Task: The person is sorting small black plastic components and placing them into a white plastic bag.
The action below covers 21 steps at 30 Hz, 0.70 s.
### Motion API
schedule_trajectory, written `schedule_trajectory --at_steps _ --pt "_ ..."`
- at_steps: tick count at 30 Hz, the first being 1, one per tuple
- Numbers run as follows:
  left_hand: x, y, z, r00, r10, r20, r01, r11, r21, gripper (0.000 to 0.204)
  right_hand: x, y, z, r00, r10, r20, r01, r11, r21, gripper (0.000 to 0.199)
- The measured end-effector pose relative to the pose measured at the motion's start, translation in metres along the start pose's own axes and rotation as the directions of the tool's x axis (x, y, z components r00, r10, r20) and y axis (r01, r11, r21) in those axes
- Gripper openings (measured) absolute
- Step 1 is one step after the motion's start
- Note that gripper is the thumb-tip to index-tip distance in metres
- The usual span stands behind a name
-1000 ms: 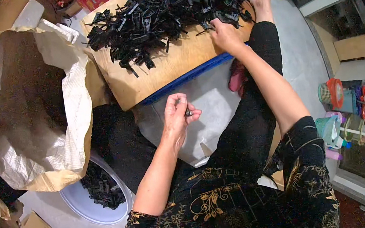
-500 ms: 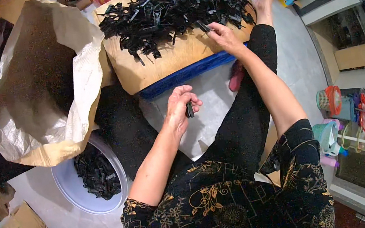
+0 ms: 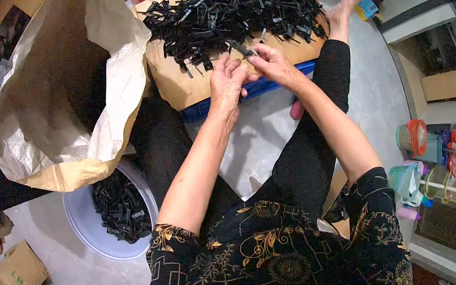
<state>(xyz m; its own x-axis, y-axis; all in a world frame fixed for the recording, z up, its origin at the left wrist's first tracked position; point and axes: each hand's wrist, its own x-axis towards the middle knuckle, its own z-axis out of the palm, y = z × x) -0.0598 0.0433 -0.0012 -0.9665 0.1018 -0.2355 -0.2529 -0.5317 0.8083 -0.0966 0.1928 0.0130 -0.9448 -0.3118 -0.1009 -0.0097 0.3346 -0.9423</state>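
My left hand and my right hand are close together over the near edge of a wooden board. Between the thumb and fingers of my right hand is a small black plastic part, pointing up and left toward the other hand. My left hand is half curled; a dark bit shows beneath its fingers, probably another black part, mostly hidden. Just beyond both hands, a large heap of similar thin black plastic parts covers the far half of the board.
At left a big, open paper sack leans over a white bucket holding more black parts. Blue edging runs under the board's front. Brown packages lie at lower left. My bare foot rests right of the board.
My left hand has moved up and away from me to the board's edge. My right hand has drawn slightly left and nearer with its black part, so the hands now nearly meet.
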Motion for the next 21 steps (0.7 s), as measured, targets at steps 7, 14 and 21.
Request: schedule_trajectory --at_steps 7,14,21 --pt "-0.016 0.005 0.004 0.996 0.044 0.079 -0.045 0.999 0.007 0.054 -0.029 -0.011 0.028 0.999 -0.034 0.038 0.022 0.956 0.292 0.014" --pt "-0.043 0.008 -0.004 0.995 0.008 0.104 -0.002 0.998 -0.062 0.048 -0.063 -0.022 0.043 0.999 0.010 0.035 -0.020 0.958 0.287 0.020" --pt "-0.070 0.005 -0.017 0.998 -0.032 -0.045 0.030 0.998 -0.049 0.048 -0.097 -0.020 0.068 0.988 0.014 -0.155 -0.015 1.000 -0.001 0.023"
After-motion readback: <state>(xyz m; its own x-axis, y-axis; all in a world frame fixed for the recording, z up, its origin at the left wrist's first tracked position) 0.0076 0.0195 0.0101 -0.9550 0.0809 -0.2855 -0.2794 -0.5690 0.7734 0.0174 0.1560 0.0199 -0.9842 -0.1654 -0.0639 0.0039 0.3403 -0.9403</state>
